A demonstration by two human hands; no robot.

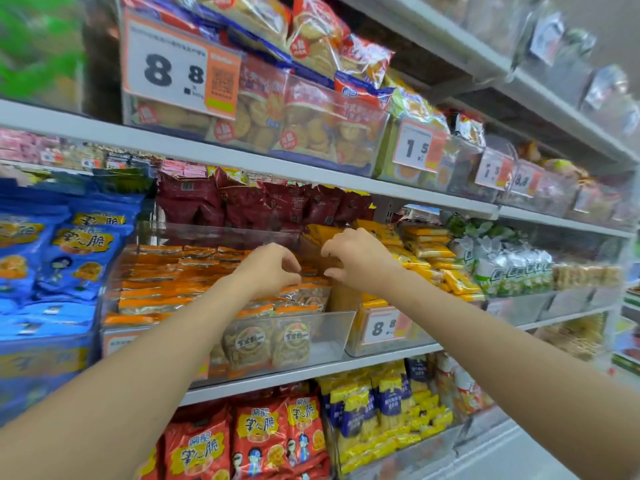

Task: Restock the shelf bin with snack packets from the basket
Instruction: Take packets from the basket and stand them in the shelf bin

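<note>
A clear plastic shelf bin (332, 336) on the middle shelf holds rows of orange-topped snack packets (166, 271). Both of my hands reach into it from above, near its back right corner. My left hand (273, 268) has its thumb and fingertips pinched on the top edge of an orange packet (304, 292). My right hand (353, 261) hovers beside it, fingers curled like a claw against a brown cardboard divider (343, 296) on the bin's right side. Whether it holds anything is unclear. No basket is in view.
A neighbouring bin of yellow packets (433, 258) with an 8.8 price tag (384, 327) sits to the right. Blue snack bags (52, 258) hang to the left, dark red packets (242, 202) stand behind. The shelf edge above (242, 161) overhangs the bin; red bags (249, 441) fill the shelf below.
</note>
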